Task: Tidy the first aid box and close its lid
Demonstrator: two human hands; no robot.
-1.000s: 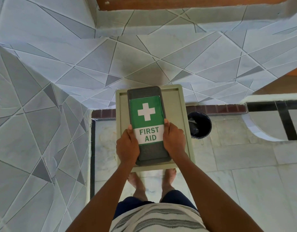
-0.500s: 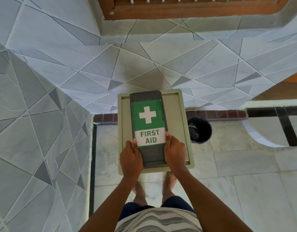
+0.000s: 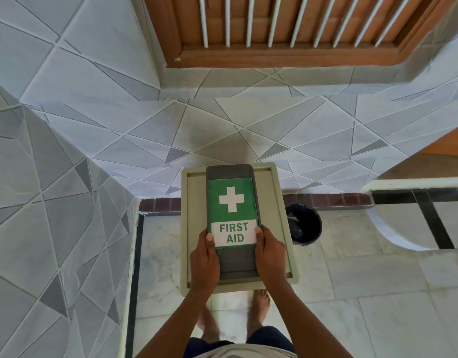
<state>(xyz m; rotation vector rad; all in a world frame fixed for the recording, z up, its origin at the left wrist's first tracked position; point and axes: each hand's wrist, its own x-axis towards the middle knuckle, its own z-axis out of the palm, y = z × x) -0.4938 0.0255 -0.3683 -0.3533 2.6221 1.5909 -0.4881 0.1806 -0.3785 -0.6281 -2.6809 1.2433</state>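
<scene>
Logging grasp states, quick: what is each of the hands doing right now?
Left hand: closed on the first aid box, left edge.
Right hand: closed on the same box, right edge.

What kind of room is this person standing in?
Probably a tiled washroom or utility corner of a house: grey geometric wall tiles, a pale marble-look tiled floor, and a wooden window with white bars above.

Bare tray (image 3: 274, 218) margins beside box (image 3: 233, 259)

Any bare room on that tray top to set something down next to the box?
Bare strips on the beige tray: between the first aid box and each side rim, wider on the right. Crowded at the near end, where left hand and right hand grip the box.
</scene>
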